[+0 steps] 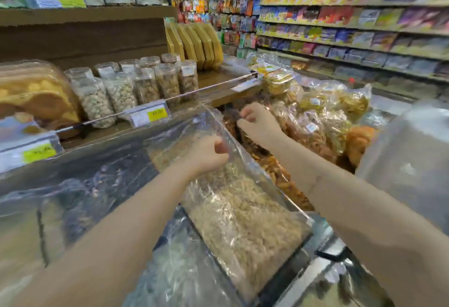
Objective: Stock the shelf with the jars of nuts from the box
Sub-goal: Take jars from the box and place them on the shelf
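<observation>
Two rows of clear jars of nuts (126, 88) stand upright on the wooden shelf (218, 79) at upper left, behind a rail with a yellow price tag (158, 114). No box is in view. My left hand (206, 155) is closed on the right edge of a tilted clear plastic bin lid (262, 170), thumb on top. Under the lid lies a heap of pale nuts (243, 212). My right hand (258, 123) reaches further in, over dark brown snack bags (230, 122), fingers curled tight. Whether those fingers pinch anything is hidden.
Bagged snacks (323, 117) pile up right of my hands. A blurred clear container (408, 151) stands close at right. Big packs of golden pastries (36, 95) fill the shelf's left end, yellow flat boxes (194, 42) its far end. Stocked aisle shelves (352, 30) run along the right.
</observation>
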Demonstrator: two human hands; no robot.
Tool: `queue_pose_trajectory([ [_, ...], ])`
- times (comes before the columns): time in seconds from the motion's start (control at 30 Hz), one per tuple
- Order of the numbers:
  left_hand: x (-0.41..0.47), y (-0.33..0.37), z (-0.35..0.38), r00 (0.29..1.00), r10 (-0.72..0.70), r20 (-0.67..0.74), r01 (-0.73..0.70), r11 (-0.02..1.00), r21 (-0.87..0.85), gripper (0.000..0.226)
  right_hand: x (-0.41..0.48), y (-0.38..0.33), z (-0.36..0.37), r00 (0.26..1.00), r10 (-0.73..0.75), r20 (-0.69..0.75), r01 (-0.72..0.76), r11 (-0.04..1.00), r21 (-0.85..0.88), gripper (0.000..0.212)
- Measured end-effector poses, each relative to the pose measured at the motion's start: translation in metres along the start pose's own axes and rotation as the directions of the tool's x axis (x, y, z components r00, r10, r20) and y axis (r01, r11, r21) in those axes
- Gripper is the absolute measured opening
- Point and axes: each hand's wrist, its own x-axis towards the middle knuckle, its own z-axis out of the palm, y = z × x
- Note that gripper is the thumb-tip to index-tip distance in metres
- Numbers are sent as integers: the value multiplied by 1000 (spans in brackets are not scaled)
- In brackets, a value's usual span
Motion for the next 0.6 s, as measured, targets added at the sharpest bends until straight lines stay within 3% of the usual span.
queue_pose_trajectory([
  [0.13, -54, 14, 49, 984, 79, 159, -55, 987, -150, 8, -96, 30, -12, 979, 140, -150, -121, 984, 135, 14],
  [0.3, -93, 43, 106, 945, 159, 286, -101, 973, -207, 6, -201, 67, -40, 936, 259, -237, -215, 956, 197, 12],
  [0.47, -135, 89, 172, 931, 197, 308, -109, 954, -279, 10, -294, 98, -87, 863, 386, -325, -287, 906, 312, 8],
  [0.6, -162, 131, 228, 887, 227, 402, -111, 950, -291, 7, -357, 139, -129, 799, 486, -354, -388, 866, 315, 11],
])
